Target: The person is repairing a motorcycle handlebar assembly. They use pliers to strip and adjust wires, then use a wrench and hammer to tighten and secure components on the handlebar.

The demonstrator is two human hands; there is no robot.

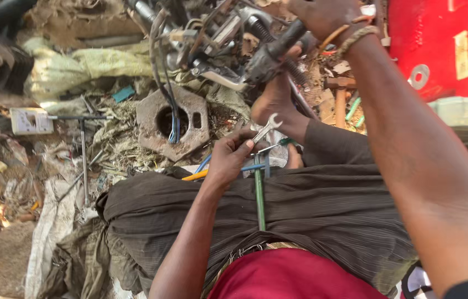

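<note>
Pinching a small silver open-ended spanner [266, 127] in the left hand [233, 158], below the tangled metal motorcycle part [228, 39]; right hand [322, 15] clasping that part, fastener work unfinished.

A small silver open-end steel wrench [265, 128] sticks up tilted from the fingers of the left hand [233, 158]. A black rubber handlebar grip [276, 49] on tangled metal parts lies just below the right hand [322, 16].

A silver spanner [266, 128] is gleaming above dark striped trousers [311, 216], beside a red shirt [295, 277] and a red box [439, 44].
</note>
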